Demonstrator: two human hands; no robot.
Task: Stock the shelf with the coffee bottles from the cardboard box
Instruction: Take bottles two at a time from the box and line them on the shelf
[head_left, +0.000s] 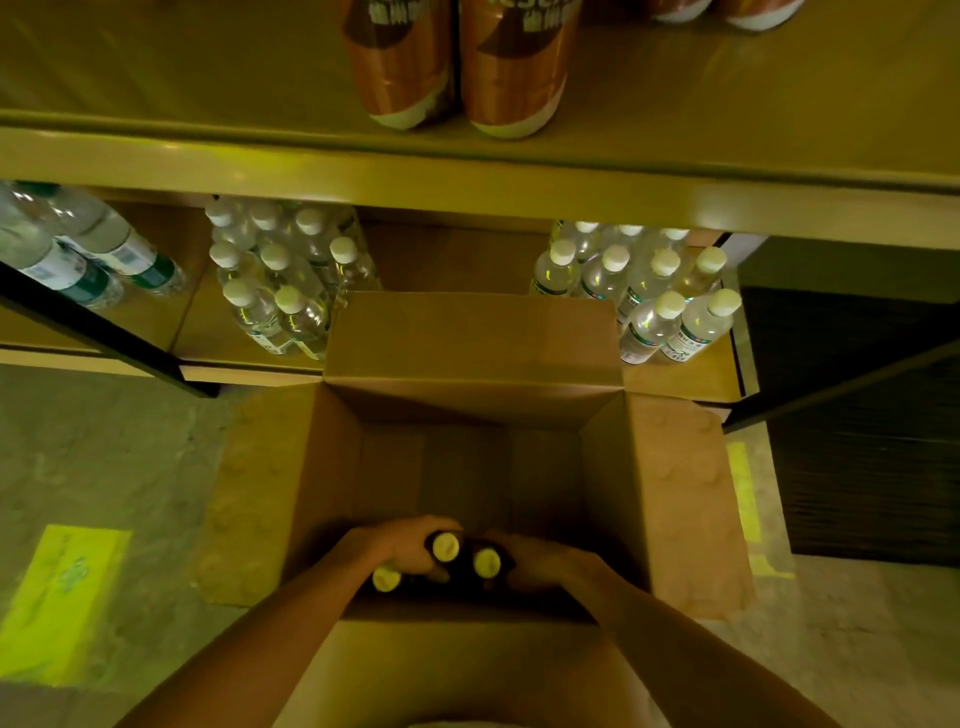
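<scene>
Left hand and right hand each grip a yellow-capped bottle in the box. Labels are too blurry to read.

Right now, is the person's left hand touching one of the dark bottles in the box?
Touching. The head view shows the left hand wrapped around the neck of the yellow-capped bottle inside the cardboard box.

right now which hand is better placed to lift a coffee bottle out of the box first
Left. The left hand already wraps a bottle below its cap; the right hand only rests beside the other bottle, grip unclear.
</scene>
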